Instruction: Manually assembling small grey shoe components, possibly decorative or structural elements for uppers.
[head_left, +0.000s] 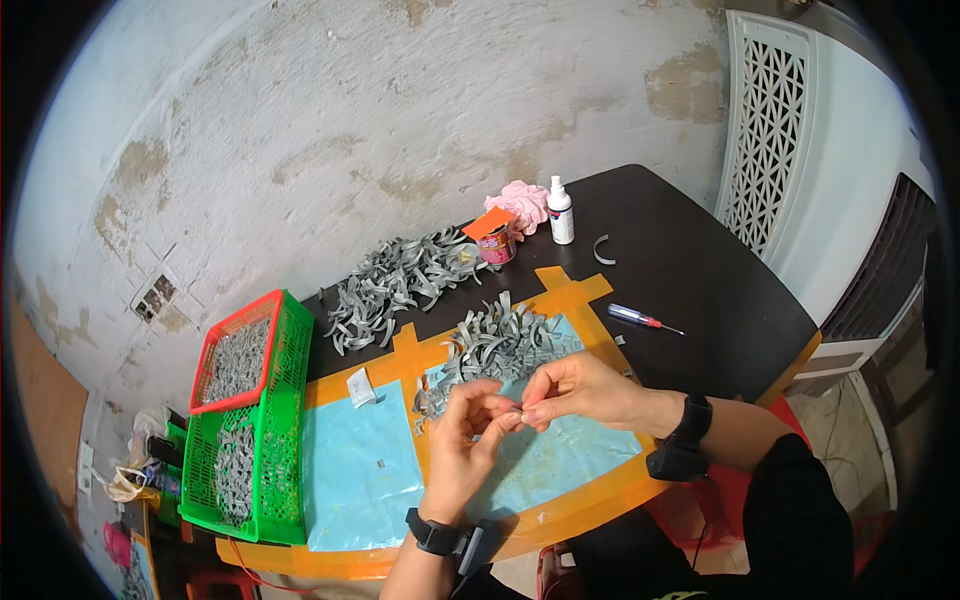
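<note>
My left hand (466, 442) and my right hand (578, 390) meet over the blue sheet (590, 445) near the table's front. Both are closed, fingertips pinched together around something small, mostly hidden, that I cannot make out. Just beyond them lies a heap of curved grey strips (500, 340), partly on the sheet. A larger pile of similar grey strips (385, 285) sits farther back on the dark table (680, 240). To the right of the heap, a screwdriver (640, 318) with a clear handle lies flat.
At left, a red-rimmed basket (285, 330) and a green basket (285, 470) hold many grey pieces. Toward the back stand a tin (495, 247) with an orange card, a pink cloth (522, 205) and a white spray bottle (561, 215). One curved strip (598, 250) lies apart.
</note>
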